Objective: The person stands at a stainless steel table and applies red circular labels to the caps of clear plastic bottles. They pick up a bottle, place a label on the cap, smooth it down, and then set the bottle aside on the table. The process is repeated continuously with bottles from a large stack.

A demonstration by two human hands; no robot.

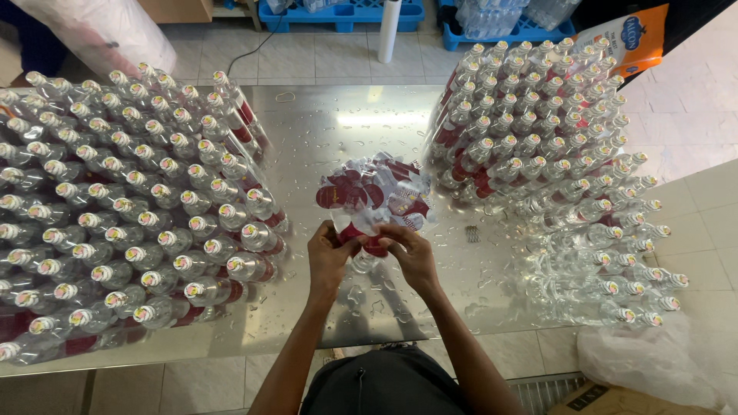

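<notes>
Thin, glossy film is what you have here: a loose pile of red-and-clear labels (374,194) lying mid-desk (323,131), between two blocks of capped bottles (131,207). Your left hand (329,257) and right hand (411,253) are both closed in a pinch on the pile's near edge. I judge the labels light, limp and slippery on the wet metal; grip an edge, not the flat face.
</notes>
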